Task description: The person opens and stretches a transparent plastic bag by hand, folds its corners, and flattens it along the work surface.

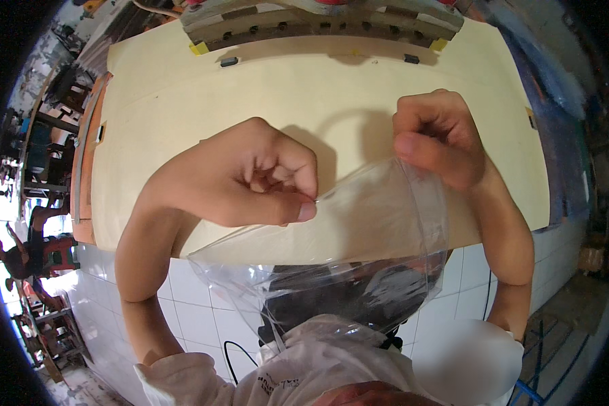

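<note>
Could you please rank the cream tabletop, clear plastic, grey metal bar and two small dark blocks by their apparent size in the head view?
1. Cream tabletop
2. Clear plastic
3. Grey metal bar
4. Left dark block and right dark block: too alike to rank.

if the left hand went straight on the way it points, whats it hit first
Beyond the clear plastic it pinches, the left hand would probably meet the right forearm; depth is unclear.
</note>
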A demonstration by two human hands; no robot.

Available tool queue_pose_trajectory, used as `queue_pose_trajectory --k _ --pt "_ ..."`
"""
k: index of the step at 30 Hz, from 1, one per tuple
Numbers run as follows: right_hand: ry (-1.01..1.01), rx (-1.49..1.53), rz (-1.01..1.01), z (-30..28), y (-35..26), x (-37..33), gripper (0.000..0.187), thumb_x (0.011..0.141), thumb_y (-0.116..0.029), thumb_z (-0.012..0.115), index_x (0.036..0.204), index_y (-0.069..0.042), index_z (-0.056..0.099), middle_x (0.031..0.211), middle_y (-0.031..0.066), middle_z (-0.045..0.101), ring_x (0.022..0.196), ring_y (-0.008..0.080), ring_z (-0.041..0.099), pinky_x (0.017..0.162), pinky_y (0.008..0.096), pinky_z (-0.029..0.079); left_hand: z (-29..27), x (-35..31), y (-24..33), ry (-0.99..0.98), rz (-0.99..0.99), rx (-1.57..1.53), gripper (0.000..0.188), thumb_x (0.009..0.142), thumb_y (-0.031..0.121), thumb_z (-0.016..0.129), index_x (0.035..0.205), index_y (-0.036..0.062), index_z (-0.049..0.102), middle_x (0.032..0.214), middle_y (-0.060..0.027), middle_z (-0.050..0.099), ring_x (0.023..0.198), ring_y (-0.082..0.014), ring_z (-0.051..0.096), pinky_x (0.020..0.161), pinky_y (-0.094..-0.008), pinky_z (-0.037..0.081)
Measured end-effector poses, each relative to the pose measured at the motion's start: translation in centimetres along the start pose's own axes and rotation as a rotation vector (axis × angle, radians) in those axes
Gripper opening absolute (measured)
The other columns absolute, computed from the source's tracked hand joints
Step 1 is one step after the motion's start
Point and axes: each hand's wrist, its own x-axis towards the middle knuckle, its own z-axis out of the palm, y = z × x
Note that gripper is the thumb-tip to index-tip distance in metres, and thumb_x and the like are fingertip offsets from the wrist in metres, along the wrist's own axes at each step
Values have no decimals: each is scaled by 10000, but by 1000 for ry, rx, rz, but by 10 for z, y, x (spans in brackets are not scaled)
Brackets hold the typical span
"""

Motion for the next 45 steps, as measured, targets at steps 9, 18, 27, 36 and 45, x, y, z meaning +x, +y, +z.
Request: queue_pose_trajectory --k 9,18,27,36,45 --pt "-138 -1005 -223 51 -72 -35 149 776 -195 668 789 -50 632 681 139 622 628 313 602 617 407 470 47 -2 12 46 133 152 108 809 45 694 746 -20 636 611 -35 595 555 -53 511 477 -237 371" --pt "-119 -844 -63 47 -99 -69 116 761 -155 690 742 -45 659 592 124 604 518 282 593 519 352 455 81 -43 43 398 245 625 74 754 74 666 755 1 653 677 -95 635 577 -192 609 523 -302 462" --pt "-125 -512 2 -27 -121 -106 270 878 -207 626 711 3 645 601 70 653 536 153 645 500 263 477 79 -79 43 686 418 567 95 823 70 680 783 -14 663 740 -92 669 669 -190 625 631 -299 477" --pt "-193 -219 146 -17 -85 -114 329 883 -281 663 725 8 656 568 77 636 487 145 633 458 240 475 86 -93 2 497 190 83 133 823 95 696 813 -36 678 768 -107 694 693 -142 648 638 -255 494" --pt "-223 -123 207 -15 -67 -133 311 897 -265 649 751 9 659 579 73 640 488 131 629 466 239 480 116 -102 -20 496 339 -339 72 789 -27 693 843 -70 673 759 -146 695 718 -185 692 671 -277 556"
